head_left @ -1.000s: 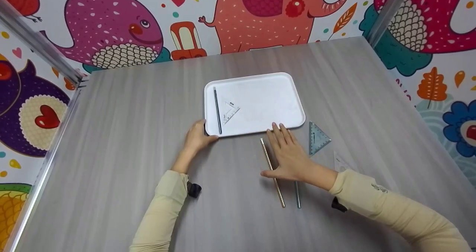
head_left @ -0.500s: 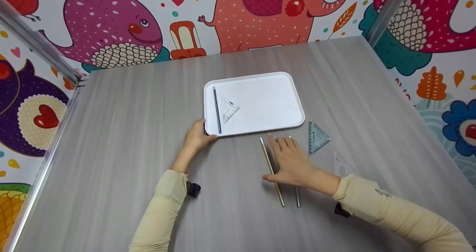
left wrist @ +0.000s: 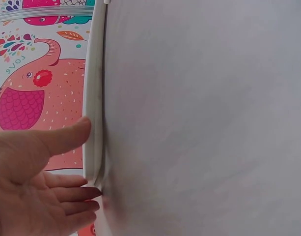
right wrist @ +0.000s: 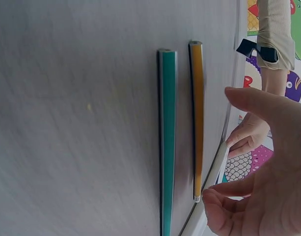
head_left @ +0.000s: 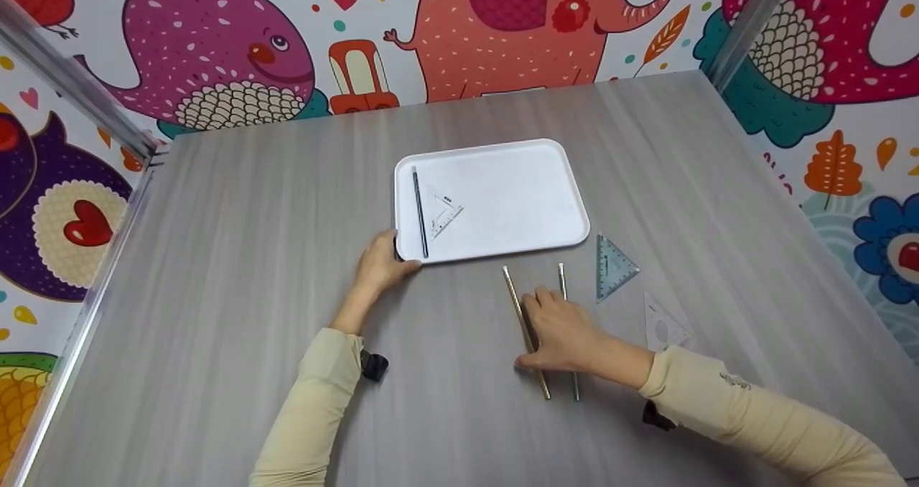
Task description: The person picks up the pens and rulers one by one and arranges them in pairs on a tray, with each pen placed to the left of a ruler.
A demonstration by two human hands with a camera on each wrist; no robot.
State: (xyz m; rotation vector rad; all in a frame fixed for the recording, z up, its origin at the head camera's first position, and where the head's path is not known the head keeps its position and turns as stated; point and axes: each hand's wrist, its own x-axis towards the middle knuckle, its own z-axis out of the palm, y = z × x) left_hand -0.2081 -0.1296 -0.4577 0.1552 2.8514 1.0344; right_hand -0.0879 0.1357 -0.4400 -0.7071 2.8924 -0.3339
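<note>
Right hand (head_left: 563,332), thumb and fingers parted over the yellow pencil (right wrist: 197,118), likely light, stiff, best pinched mid-shaft; left hand (head_left: 380,263) holds the tray (head_left: 517,196).

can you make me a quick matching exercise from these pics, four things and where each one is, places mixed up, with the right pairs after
Things
1. left hand
2. right hand
3. dark pencil
4. blue-green set square

Places
A. lying on the tray, along its left side
B. on the table, just off the tray's near right corner
C. on the outer edge of the tray, at its near left corner
D. partly covering the gold pencil in the head view

Right pairs: 1-C, 2-D, 3-A, 4-B
</note>
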